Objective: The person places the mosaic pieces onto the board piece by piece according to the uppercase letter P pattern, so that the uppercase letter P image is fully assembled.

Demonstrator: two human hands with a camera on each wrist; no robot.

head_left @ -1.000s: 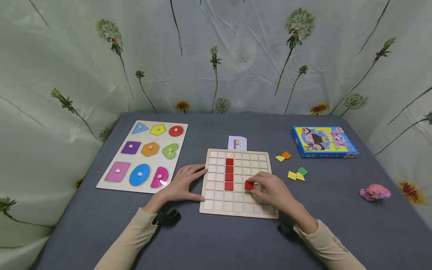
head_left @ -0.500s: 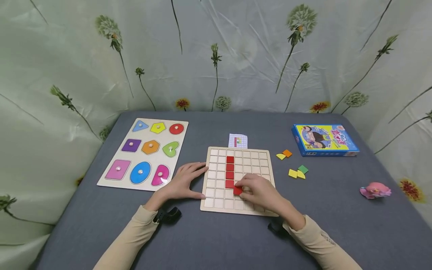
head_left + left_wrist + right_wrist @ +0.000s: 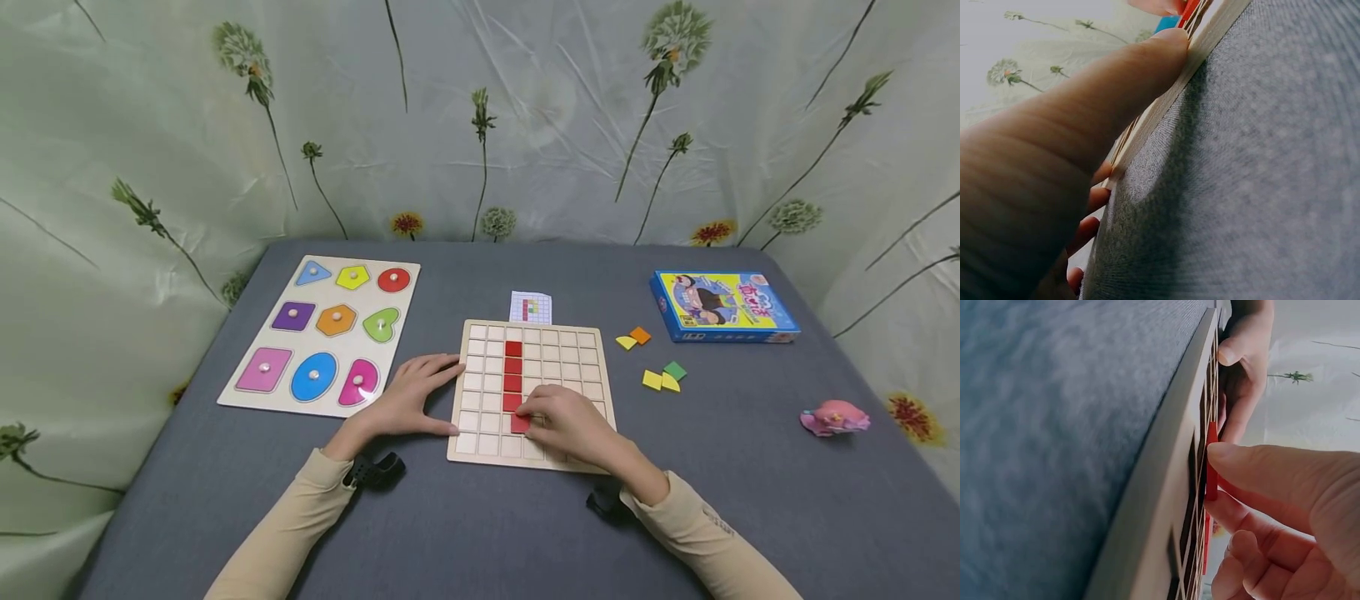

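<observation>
Red tile sits on or just over the grid board, near side of a column of four red tiles; whether it lies fully in its cell, I cannot tell. The right hand pinches it between thumb and finger, covering its right edge and the board's lower right cells. The left hand, thumb and fingers spread wide, touches the board's left edge and hides the near right corner of the shape board. Beyond the grid, the card has print too small to read. To the right are yellow, orange and green pieces, the box and a pink toy. Both sleeves are cut off.
</observation>
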